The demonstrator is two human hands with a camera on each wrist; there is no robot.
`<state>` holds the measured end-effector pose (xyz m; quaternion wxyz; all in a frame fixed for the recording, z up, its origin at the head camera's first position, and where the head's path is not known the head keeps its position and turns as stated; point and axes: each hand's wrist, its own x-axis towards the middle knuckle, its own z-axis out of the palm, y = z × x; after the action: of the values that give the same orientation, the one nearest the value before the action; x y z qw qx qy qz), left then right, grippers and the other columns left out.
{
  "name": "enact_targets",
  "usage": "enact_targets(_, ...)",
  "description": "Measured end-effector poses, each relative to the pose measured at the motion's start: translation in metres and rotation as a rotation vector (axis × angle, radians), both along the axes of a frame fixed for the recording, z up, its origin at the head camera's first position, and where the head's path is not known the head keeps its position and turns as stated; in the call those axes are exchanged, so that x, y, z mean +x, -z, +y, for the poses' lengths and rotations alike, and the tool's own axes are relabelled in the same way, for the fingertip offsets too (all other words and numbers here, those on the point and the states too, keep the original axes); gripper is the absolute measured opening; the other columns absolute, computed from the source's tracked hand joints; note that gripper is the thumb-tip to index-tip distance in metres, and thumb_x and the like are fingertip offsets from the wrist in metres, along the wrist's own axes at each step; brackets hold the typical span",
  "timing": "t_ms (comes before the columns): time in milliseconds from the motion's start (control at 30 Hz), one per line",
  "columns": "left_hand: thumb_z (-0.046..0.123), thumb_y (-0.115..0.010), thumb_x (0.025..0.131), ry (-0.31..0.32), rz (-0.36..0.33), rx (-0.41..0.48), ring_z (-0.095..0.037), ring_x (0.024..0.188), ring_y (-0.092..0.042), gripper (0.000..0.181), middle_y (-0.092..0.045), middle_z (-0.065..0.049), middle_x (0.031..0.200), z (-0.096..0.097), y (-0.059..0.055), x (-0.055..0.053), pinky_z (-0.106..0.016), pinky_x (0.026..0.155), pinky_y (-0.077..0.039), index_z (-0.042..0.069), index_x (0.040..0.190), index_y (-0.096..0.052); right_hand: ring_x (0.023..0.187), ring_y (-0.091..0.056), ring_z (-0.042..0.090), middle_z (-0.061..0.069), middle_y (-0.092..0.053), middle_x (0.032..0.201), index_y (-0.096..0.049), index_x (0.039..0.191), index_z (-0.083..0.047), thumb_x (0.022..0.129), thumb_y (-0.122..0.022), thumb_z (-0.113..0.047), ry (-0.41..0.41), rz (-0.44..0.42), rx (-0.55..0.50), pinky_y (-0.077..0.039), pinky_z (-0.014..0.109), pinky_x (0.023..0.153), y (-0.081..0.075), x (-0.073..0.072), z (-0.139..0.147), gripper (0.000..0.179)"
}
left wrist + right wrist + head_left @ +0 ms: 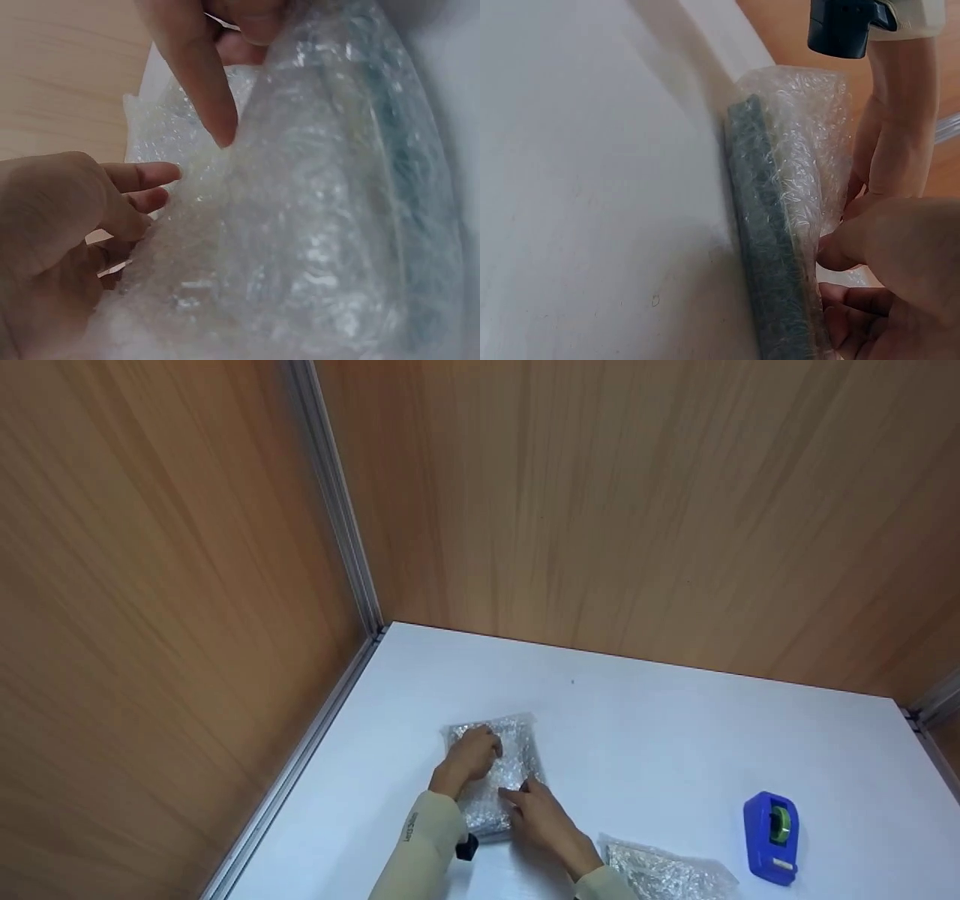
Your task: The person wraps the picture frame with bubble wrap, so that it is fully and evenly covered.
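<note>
A flat rectangular package in clear bubble wrap (514, 750) lies on the white table, with a dark bluish-green edge showing through the wrap (761, 172). My left hand (472, 754) is over its upper left part; in the left wrist view the bent fingers of the left hand (67, 217) meet the loose wrap, and whether they pinch it is hidden. At the lower right side is my right hand (544, 817). Its straight index finger (202, 90) touches the wrap, apart from the thumb. The right wrist view has the thumb (844, 244) against the package's edge.
A second piece of bubble wrap (667, 874) lies at the table's front, right of my right forearm. Farther right stands a blue tape dispenser (771, 840) with a greenish roll. Wooden panels (637, 510) border the table (637, 720) at the back and left.
</note>
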<state>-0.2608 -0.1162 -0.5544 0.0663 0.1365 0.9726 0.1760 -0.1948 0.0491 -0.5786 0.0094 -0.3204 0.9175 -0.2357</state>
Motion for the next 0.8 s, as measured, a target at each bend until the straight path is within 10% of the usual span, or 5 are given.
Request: enact_targets(800, -0.014, -0.044, 0.083, -0.144, 0.025, 0.318, -0.022, 0.117, -0.049, 0.043, -0.058, -0.002, 0.119, -0.01, -0.007, 0.008, -0.037, 0.098, -0.04, 0.014, 0.111, -0.063, 0.086, -0.053, 0.017, 0.004, -0.054, 0.098, -0.065, 0.111, -0.005, 0.087, -0.051, -0.006, 0.071, -0.179, -0.146, -0.047, 0.034, 0.074, -0.013, 0.001, 0.01, 0.027)
